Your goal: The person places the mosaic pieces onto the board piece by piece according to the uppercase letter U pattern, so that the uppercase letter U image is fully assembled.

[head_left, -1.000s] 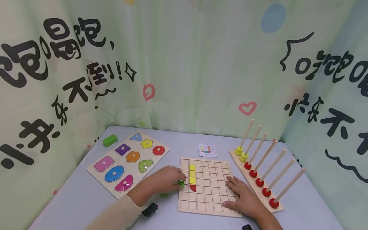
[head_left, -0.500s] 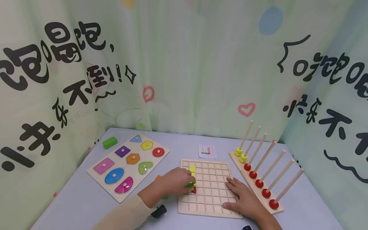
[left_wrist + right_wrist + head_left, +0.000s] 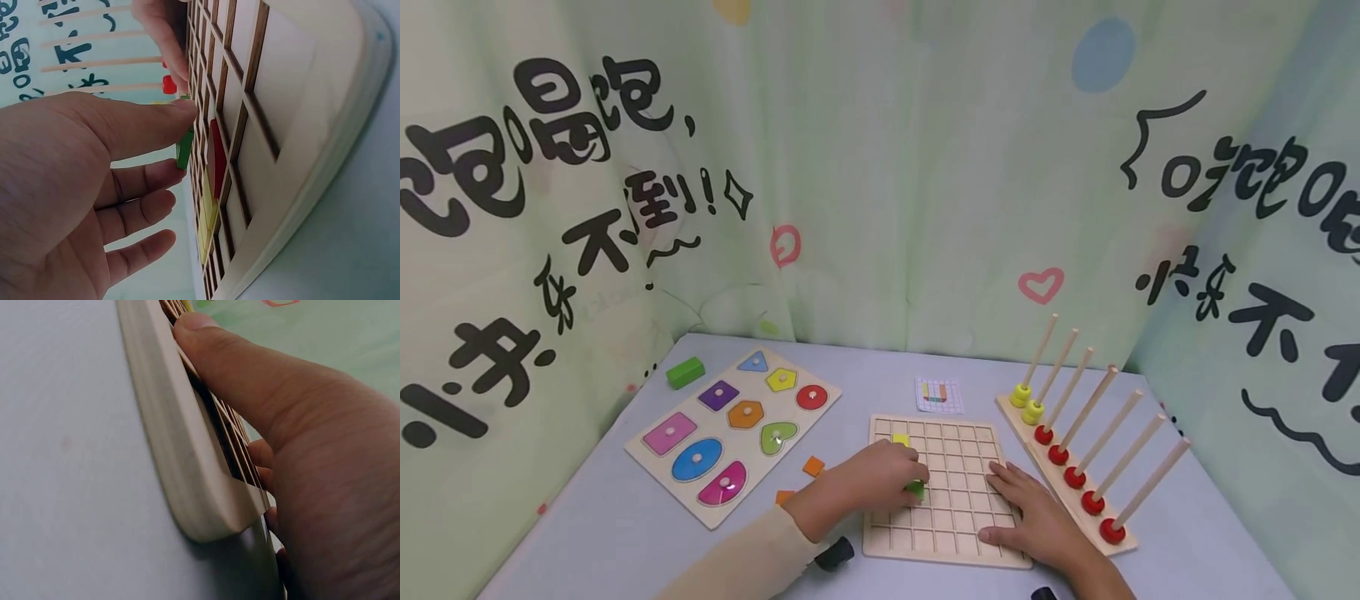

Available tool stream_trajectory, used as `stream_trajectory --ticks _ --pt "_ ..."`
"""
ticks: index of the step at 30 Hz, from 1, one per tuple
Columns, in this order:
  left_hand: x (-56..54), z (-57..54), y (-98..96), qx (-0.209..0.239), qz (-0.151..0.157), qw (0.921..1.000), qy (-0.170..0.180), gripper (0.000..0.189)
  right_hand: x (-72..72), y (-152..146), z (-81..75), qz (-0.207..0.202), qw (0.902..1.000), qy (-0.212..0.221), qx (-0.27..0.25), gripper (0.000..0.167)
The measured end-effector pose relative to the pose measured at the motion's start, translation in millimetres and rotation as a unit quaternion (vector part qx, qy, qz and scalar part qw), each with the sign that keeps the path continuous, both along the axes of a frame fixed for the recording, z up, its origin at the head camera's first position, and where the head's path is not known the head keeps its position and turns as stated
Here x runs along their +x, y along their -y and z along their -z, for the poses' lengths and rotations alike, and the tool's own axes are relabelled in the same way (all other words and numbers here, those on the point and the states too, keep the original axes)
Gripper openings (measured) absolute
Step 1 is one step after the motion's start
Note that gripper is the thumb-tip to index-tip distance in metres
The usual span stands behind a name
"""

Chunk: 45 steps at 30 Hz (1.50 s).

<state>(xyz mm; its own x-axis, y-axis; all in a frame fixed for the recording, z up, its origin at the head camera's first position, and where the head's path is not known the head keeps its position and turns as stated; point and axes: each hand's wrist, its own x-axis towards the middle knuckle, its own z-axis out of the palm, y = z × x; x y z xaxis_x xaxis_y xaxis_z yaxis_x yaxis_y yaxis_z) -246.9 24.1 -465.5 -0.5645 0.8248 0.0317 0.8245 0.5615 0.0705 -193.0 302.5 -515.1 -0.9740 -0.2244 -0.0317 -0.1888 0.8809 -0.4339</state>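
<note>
My left hand pinches a small green block between thumb and fingers, over the left part of a wooden grid board. In the left wrist view the green block is close to the grid surface, beside a red piece and a row of yellow squares set in the cells. One yellow square shows past my fingers in the head view; the red piece is hidden there. My right hand rests on the board's right edge with fingers spread, its thumb lying on the grid.
Left stands a shape puzzle board, with a green block behind it. Orange squares lie by my left forearm. A small pattern card is beyond the grid; a peg rack with red and yellow beads stands right.
My left hand has carried the green block rightward from the board's left edge to over the cells, uncovering orange squares on the table. My right hand stays in place.
</note>
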Motion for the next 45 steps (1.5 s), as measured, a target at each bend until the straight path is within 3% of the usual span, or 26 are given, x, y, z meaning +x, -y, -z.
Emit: stream_trajectory --ticks 19,30,37,45 --pt "0.0 10.1 -11.8 -0.015 -0.018 0.9995 0.020 0.027 0.3 1 2.3 -0.007 0.9999 -0.012 -0.006 0.101" --pt "1.4 7.9 -11.5 -0.016 -0.019 0.9993 0.027 0.027 0.9 1 0.3 -0.002 0.9999 -0.008 -0.006 0.100" --pt "0.6 7.1 -5.8 -0.002 -0.009 0.9997 0.023 0.025 0.6 3 -0.8 -0.004 0.9998 -0.007 -0.016 0.100" --pt "-2.9 6.8 14.2 -0.004 -0.012 0.9999 0.009 0.023 0.5 2 -1.8 -0.004 0.9999 -0.002 -0.011 0.100"
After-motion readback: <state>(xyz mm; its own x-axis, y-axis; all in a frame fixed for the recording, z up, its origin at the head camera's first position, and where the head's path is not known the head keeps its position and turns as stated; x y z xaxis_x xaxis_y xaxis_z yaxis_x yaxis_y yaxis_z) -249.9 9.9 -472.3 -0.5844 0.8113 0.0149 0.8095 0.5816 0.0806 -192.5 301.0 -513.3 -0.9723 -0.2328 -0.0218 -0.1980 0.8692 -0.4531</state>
